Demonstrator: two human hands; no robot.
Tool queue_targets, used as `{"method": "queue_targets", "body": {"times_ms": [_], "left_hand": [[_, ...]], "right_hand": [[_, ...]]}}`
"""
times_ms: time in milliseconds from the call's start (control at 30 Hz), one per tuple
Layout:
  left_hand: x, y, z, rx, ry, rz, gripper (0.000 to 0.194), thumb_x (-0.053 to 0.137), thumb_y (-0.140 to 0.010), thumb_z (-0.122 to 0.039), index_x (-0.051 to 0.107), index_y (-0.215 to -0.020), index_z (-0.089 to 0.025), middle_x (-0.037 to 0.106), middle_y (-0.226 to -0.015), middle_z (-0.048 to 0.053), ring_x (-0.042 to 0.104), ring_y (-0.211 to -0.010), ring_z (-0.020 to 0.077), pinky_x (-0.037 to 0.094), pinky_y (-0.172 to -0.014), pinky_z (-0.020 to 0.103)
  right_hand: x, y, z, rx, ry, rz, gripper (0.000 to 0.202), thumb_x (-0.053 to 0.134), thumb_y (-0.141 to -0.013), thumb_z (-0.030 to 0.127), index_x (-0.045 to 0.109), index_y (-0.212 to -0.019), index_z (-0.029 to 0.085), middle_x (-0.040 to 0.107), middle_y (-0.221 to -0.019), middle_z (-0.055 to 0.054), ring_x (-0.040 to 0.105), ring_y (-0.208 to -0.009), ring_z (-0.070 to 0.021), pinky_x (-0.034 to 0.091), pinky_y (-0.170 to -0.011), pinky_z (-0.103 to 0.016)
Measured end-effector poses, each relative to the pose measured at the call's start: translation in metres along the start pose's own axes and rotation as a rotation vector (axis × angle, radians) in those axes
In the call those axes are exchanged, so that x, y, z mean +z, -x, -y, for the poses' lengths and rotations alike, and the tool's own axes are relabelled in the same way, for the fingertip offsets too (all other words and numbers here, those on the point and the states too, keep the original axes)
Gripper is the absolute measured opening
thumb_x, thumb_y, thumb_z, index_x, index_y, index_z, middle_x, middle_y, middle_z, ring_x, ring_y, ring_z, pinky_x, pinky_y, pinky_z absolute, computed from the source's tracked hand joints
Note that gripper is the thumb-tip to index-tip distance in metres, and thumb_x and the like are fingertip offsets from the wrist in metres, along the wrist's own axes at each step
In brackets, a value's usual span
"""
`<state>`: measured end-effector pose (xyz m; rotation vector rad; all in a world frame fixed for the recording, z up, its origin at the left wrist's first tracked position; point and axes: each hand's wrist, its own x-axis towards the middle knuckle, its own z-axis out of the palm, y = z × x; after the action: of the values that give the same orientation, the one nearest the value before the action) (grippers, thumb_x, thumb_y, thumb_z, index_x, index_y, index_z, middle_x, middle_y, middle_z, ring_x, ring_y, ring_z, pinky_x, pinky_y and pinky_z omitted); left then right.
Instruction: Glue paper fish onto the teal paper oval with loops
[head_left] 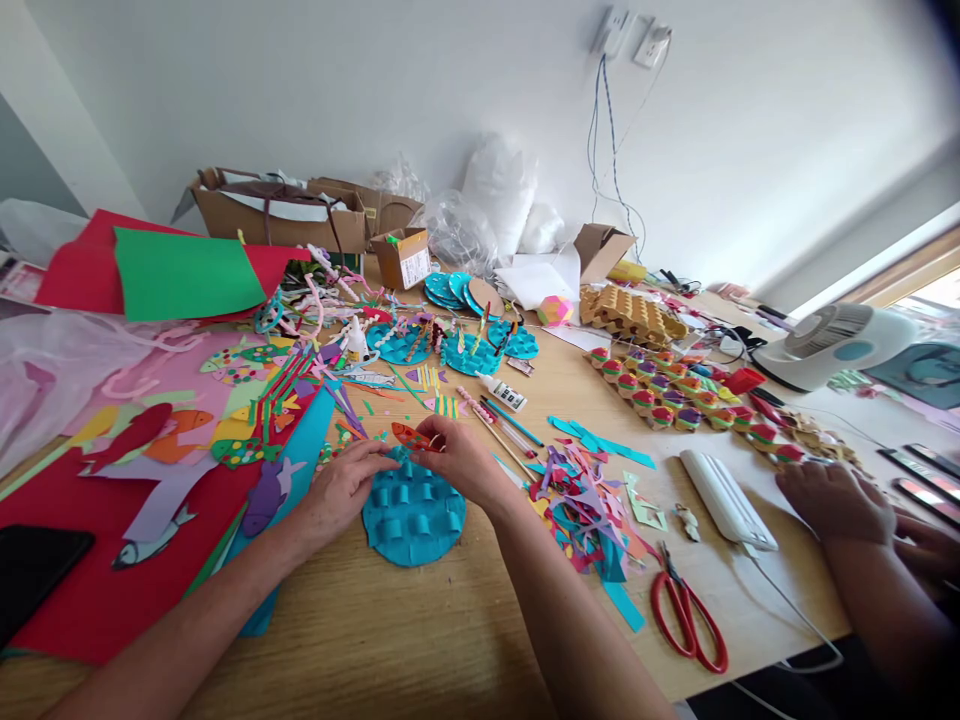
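A round blue paper disc (416,538), covered with rows of curled paper loops, lies on the table in front of me. My left hand (349,482) grips its upper left edge, fingers close together at the loops. Over the disc's upper right, my right hand (466,462) pinches a small orange paper fish (407,435). The fish has dark markings and is just above the disc's far edge. The fingertips of my right hand partly cover the fish's tail end.
Paper fish cut-outs and coloured sheets (52,575) spread to the left. Right of the disc are paper scraps (577,500), red-handled scissors (686,615) and a white power bank (727,498). Glue bottles (502,392) and similar blue discs (472,352) stand behind. Another person's hand (836,505) rests at the right.
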<state>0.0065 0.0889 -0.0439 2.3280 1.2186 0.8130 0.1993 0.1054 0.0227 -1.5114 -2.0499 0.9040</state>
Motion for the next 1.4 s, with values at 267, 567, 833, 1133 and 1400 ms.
{"method": "queue_targets", "body": {"times_ms": [267, 567, 833, 1133, 1400], "left_hand": [[-0.001, -0.001, -0.002, -0.066, 0.087, -0.056, 0.029, 0.038, -0.080, -0.012, 0.065, -0.088, -0.020, 0.063, -0.104, 0.007, 0.058, -0.098, 0.0179, 0.047, -0.084, 0.033], [-0.006, -0.004, -0.004, -0.041, 0.076, -0.071, 0.023, 0.040, -0.080, -0.014, 0.063, -0.083, -0.019, 0.066, -0.094, 0.005, 0.060, -0.091, 0.0181, 0.048, -0.082, 0.032], [-0.004, -0.006, 0.002, 0.105, -0.117, -0.001, 0.040, 0.041, -0.071, -0.001, 0.068, -0.093, -0.020, 0.065, -0.102, 0.007, 0.056, -0.098, 0.0214, 0.046, -0.086, 0.037], [-0.008, -0.015, 0.010, 0.085, -0.102, 0.026, 0.035, 0.040, -0.078, -0.005, 0.069, -0.091, -0.020, 0.063, -0.098, 0.008, 0.055, -0.095, 0.0226, 0.046, -0.082, 0.038], [-0.019, -0.030, 0.015, 0.042, -0.020, 0.242, 0.020, 0.049, -0.080, -0.018, 0.067, -0.088, -0.021, 0.061, -0.101, 0.005, 0.049, -0.106, 0.0232, 0.036, -0.092, 0.039]], "right_hand": [[-0.002, 0.003, 0.007, -0.017, 0.070, -0.026, 0.019, 0.066, -0.069, 0.019, 0.059, -0.087, 0.017, 0.061, -0.080, -0.001, 0.054, -0.073, -0.0138, 0.039, -0.064, -0.024], [-0.004, 0.005, 0.017, -0.054, 0.109, -0.040, 0.018, 0.066, -0.069, 0.017, 0.057, -0.085, 0.018, 0.063, -0.086, -0.002, 0.055, -0.080, -0.0153, 0.039, -0.068, -0.025], [-0.003, 0.001, 0.021, -0.052, 0.263, 0.003, 0.021, 0.062, -0.073, 0.022, 0.058, -0.093, 0.019, 0.064, -0.089, -0.004, 0.057, -0.082, -0.0180, 0.037, -0.065, -0.025], [0.001, -0.009, 0.025, -0.092, 0.384, 0.036, 0.019, 0.056, -0.075, 0.018, 0.060, -0.094, 0.019, 0.067, -0.087, -0.004, 0.057, -0.080, -0.0176, 0.032, -0.060, -0.024], [0.000, -0.013, 0.027, -0.119, 0.419, 0.052, 0.014, 0.055, -0.075, 0.020, 0.060, -0.087, 0.019, 0.066, -0.081, -0.003, 0.056, -0.072, -0.0167, 0.027, -0.055, -0.024]]}}
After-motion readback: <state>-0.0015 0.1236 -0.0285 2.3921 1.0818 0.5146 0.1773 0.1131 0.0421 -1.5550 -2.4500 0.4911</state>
